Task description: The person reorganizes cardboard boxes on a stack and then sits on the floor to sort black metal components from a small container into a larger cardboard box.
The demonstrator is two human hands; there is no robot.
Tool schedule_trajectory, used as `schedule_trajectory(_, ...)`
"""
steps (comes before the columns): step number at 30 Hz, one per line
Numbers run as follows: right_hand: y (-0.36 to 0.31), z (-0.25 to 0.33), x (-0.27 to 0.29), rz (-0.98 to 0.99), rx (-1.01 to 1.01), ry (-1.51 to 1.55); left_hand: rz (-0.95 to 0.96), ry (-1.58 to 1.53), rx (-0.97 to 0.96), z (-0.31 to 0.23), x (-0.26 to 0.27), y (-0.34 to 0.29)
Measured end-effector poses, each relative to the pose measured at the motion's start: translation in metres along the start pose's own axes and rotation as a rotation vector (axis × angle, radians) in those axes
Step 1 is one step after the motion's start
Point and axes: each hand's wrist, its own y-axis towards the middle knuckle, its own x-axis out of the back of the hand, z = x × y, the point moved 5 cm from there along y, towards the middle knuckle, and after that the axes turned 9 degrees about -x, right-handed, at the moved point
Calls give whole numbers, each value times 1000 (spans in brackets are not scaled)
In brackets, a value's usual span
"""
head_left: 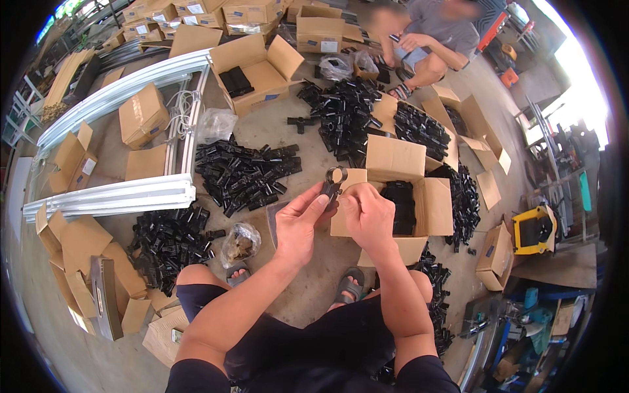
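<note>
Mid-frame, left fingers (317,205) pinch a black ring-ended fitting (332,188); right fingers (361,204) curl, contents unclear; a slack pinch could drop it.

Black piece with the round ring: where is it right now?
In the head view, the black ringed piece is near the middle, held in the left hand, with the right hand close on its right.

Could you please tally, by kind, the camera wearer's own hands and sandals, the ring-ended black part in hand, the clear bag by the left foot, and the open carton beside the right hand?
Hands: 2 (left hand, right hand)
Sandals: 2
Black part: 1
Clear bag: 1
Open carton: 1
Total: 7
</note>
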Motion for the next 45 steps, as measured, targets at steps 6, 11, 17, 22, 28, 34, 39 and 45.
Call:
schedule_trajectory(6,-8,-10,-10,9,-4,-117,18,3,12,2,0,-4)
schedule_trajectory(11,-1,6,0,-34,-11,46,20,-6,-17,-1,0,-1)
schedule_trajectory(17,-2,-7,-6,10,-10,-70,22,6,-2,-2,-4,0)
schedule_trajectory(22,2,1,-9,-27,-38,5,17,-4,-36,0,0,3)
schedule_trajectory(28,3,3,-8,-39,-45,81,-11,-14,-44,7,2,7)
schedule_trajectory(34,-1,-3,-8,25,-87,-54,27,-17,22,5,4,3)
schedule_trajectory(39,-5,5,-14,-10,-96,-25,23,-2,7,8,7,3)
schedule_trajectory(45,0,6,-8,1,-63,-5,-3,44,-30,0,0,3)
